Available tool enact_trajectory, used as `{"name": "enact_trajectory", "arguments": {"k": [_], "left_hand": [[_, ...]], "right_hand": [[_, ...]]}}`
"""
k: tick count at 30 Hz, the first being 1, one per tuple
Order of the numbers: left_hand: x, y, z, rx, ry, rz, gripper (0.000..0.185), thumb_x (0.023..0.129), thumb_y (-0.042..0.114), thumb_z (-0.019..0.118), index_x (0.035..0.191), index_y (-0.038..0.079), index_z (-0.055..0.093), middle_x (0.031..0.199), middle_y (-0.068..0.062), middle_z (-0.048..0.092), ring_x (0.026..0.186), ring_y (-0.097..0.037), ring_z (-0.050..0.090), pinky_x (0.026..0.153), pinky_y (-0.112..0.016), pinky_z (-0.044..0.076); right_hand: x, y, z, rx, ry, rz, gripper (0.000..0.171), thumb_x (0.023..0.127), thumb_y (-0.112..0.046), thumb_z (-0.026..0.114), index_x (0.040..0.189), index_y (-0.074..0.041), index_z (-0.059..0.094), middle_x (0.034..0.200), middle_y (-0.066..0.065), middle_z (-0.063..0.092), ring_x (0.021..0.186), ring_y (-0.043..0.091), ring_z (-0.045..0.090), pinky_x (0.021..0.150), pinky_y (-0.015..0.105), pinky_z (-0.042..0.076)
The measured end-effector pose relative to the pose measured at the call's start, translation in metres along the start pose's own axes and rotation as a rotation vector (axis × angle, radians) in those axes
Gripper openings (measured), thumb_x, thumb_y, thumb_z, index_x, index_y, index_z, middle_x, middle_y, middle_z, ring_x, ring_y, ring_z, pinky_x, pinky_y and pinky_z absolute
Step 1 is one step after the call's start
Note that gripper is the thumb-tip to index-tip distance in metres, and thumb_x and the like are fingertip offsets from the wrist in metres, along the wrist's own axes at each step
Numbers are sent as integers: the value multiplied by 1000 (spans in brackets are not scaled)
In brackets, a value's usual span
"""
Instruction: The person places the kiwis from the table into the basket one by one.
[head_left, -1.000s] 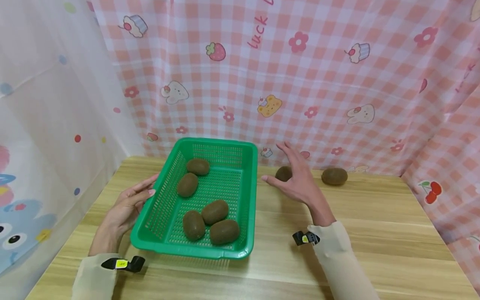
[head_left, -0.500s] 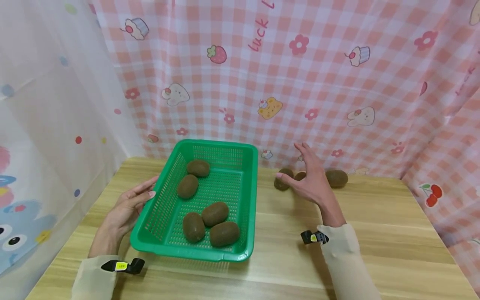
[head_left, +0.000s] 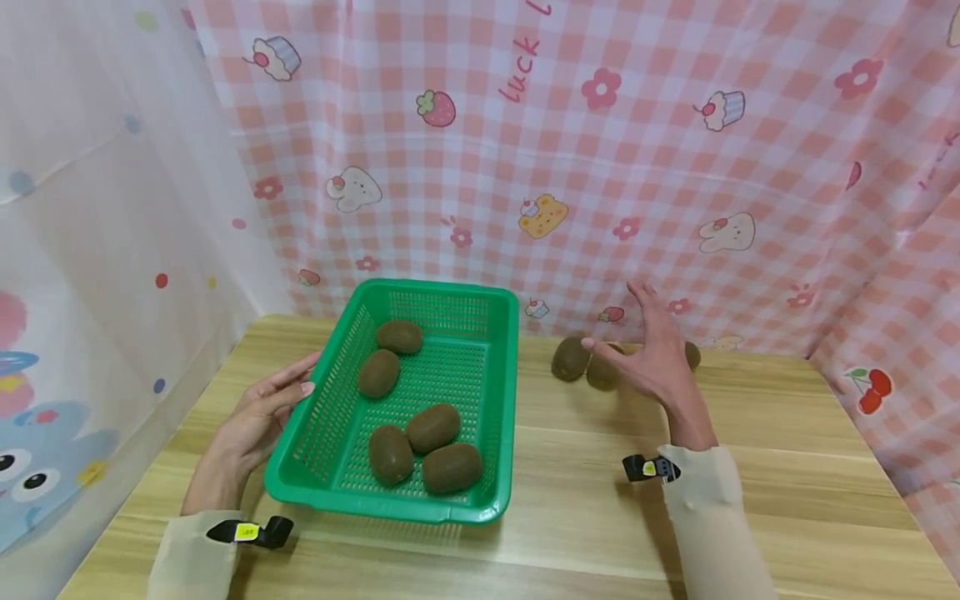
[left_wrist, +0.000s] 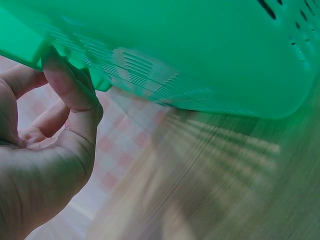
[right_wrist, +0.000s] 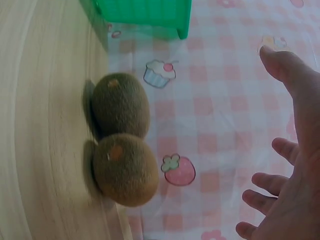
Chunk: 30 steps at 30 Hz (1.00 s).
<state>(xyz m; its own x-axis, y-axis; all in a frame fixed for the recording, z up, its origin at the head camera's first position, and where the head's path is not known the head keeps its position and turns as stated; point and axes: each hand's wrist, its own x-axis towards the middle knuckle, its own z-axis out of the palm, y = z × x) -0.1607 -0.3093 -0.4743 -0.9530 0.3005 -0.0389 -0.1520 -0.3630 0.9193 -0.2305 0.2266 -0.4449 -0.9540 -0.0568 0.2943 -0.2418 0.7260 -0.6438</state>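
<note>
My left hand (head_left: 258, 412) grips the left rim of a green plastic basket (head_left: 513, 400); the left wrist view shows its fingers (left_wrist: 70, 87) bent at the rim. Inside the basket lie several brown kiwis, among them one kiwi (head_left: 452, 468) at the near right corner. My right hand (head_left: 660, 358) hovers with fingers spread and holds nothing. Just left of it, two kiwis stand side by side on the table, a left kiwi (head_left: 571, 358) and a right kiwi (right_wrist: 125, 169). Another kiwi (head_left: 692, 356) shows partly behind the right hand.
A pink checked cloth (head_left: 480, 150) hangs along the back of the wooden table (head_left: 570, 533). White patterned cloth (head_left: 97, 233) hangs at the left side, and more checked cloth at the right. Each wrist carries a small black camera.
My right hand has moved right, away from the basket, uncovering two kiwis and covering most of the rightmost one. The left hand and basket stay in place.
</note>
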Motion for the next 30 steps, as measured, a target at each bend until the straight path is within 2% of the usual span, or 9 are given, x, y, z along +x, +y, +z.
{"name": "enact_trajectory", "arguments": {"k": [7,11,15,19,23,26,30], "left_hand": [[-1,0,0,0,2,-5,44,107,1,49,146,18,59,128,4,72,100,-10,74,82,-23,63],[-1,0,0,1,12,-13,43,107,1,49,145,19,61,128,5,72,100,-10,74,83,-23,63],[-1,1,1,5,19,-23,43,107,1,50,145,19,60,128,5,71,100,-10,74,83,-23,63],[-1,1,2,12,24,-28,44,107,2,50,147,19,58,129,6,70,101,-9,74,84,-23,63],[-1,0,1,6,21,-26,45,107,2,50,148,19,57,130,7,70,101,-9,74,83,-22,63],[-1,0,0,-2,15,-22,46,107,2,49,149,19,56,130,7,70,101,-9,74,82,-22,63],[-2,-1,0,4,17,-21,46,107,2,49,150,19,55,130,7,70,101,-9,74,82,-22,63]], "right_hand": [[0,12,-8,18,49,16,102,85,-47,82,165,-27,22,172,10,21,157,42,19,120,75,20],[-1,19,-12,36,53,41,101,86,-45,81,165,-25,21,171,13,21,158,42,16,122,73,21],[-2,25,-15,62,36,103,107,87,-51,79,167,-24,14,171,16,19,154,45,22,120,71,26],[-2,34,-20,92,33,159,109,87,-58,76,167,-22,11,167,21,23,150,47,28,119,70,30],[-4,45,-25,117,26,230,110,89,-59,73,167,-21,6,170,22,16,155,47,18,122,71,22],[-5,52,-28,147,18,281,113,88,-61,73,167,-22,2,173,16,6,158,45,9,124,71,17],[-6,60,-31,192,14,328,112,87,-62,73,167,-28,2,173,16,3,159,44,7,125,71,16]]}}
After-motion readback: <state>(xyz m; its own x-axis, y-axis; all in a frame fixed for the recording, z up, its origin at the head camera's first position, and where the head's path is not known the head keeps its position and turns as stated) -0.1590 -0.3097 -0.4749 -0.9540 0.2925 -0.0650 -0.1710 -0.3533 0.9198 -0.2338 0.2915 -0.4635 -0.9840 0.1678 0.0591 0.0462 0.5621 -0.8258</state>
